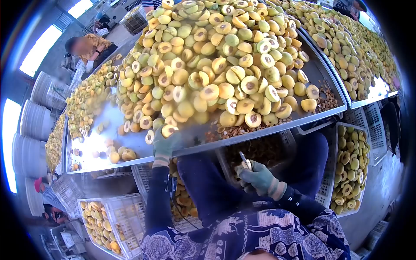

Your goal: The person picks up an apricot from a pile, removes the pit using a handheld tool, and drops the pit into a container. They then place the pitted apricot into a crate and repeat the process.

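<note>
My left hand, in a grey-green glove, is at the near edge of the metal table with its fingers closed round a peach half, its cut face partly showing. My right hand, gloved alike, is above my lap, closed on a small knife-like metal tool that points up and away from me. Its exact kind is too small to tell. Beyond my left hand rises a big heap of yellow-green peach halves, many with brown centres showing.
The metal table rim runs in front of me. Brown pits and scraps lie on its right side. Below stand a crate of peach halves at right and a white crate at left. A co-worker is at the far left.
</note>
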Motion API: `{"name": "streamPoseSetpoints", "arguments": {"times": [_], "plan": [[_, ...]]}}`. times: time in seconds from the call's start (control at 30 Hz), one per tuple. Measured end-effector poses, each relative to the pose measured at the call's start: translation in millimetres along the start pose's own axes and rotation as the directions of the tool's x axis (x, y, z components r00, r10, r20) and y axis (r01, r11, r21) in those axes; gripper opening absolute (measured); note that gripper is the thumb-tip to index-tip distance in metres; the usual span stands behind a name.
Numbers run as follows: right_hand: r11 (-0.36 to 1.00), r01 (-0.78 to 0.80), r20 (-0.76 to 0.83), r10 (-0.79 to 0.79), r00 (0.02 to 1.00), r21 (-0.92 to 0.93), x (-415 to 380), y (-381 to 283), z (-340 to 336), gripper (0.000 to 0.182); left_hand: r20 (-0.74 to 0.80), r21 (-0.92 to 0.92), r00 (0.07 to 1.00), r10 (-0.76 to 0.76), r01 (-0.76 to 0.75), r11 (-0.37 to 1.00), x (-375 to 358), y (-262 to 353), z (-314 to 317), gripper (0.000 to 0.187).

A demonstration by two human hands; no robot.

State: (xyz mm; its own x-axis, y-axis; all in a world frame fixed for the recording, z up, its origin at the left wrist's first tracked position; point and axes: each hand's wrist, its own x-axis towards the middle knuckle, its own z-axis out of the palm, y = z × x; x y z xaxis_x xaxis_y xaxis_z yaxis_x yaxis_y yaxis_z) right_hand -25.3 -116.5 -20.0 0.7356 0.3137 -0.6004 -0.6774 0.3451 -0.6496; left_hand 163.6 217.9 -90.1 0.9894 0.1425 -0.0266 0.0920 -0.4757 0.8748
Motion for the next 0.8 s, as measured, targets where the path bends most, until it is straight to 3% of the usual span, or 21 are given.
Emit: {"name": "streamPoseSetpoints", "arguments": {"times": [0.07,0.13,0.2,0.3,0.33,0.4,0.47,0.5,0.57,0.73,0.8], "plan": [[0.989,0.110,0.008,-0.110,0.994,-0.097,1.1,-12.0,14.2,0.018,0.026,-0.192,0.999,0.027,-0.022,0.981,-42.7,54.7,18.6,0.055],[0.981,0.191,0.063,-0.188,0.980,-0.040,0.3,-26.8,29.7,0.018,0.107,-0.399,0.993,0.039,0.007,0.917,-85.1,101.5,41.8,0.050],[0.970,0.235,0.088,-0.228,0.970,-0.067,-8.1,-40.7,38.0,0.017,0.213,-0.600,0.971,0.105,0.045,0.798,-121.5,130.0,65.9,0.044],[0.906,0.405,0.109,-0.393,0.913,-0.123,-9.2,-27.9,28.4,0.019,0.184,-0.777,0.970,0.160,0.044,0.628,-155.2,149.4,103.1,0.042],[0.858,0.502,0.122,-0.489,0.864,-0.114,-9.1,-21.6,23.1,0.020,0.184,-0.737,0.969,0.167,0.023,0.676,-162.7,157.9,109.9,0.043],[0.681,0.664,0.118,-0.665,0.737,-0.310,-14.1,-16.0,10.0,0.024,0.180,-0.651,0.966,0.184,-0.023,0.759,-173.7,172.4,121.7,0.048],[0.352,0.659,0.146,-0.804,0.576,-0.665,-22.8,-17.6,-4.7,0.030,0.251,-0.754,0.966,0.058,0.158,0.637,-181.4,178.9,131.1,0.050],[0.377,0.605,0.126,-0.770,0.625,-0.701,-29.4,-18.7,-8.1,0.032,0.293,-0.791,0.956,0.002,0.241,0.562,-183.2,181.9,134.7,0.052],[0.422,0.490,0.080,-0.691,0.718,-0.763,-46.9,-22.3,-10.4,0.035,0.218,-0.772,0.974,0.066,0.130,0.622,-188.5,186.4,140.5,0.046],[0.468,0.509,0.064,-0.688,0.723,-0.723,-58.4,-21.5,-14.9,0.033,0.013,-0.706,0.962,0.272,-0.183,0.684,-204.7,195.2,157.2,0.040],[0.508,0.509,0.056,-0.667,0.743,-0.695,-54.0,-13.4,-17.1,0.033,0.107,-0.756,0.976,0.189,-0.044,0.653,-210.0,199.4,154.3,0.040]]}}
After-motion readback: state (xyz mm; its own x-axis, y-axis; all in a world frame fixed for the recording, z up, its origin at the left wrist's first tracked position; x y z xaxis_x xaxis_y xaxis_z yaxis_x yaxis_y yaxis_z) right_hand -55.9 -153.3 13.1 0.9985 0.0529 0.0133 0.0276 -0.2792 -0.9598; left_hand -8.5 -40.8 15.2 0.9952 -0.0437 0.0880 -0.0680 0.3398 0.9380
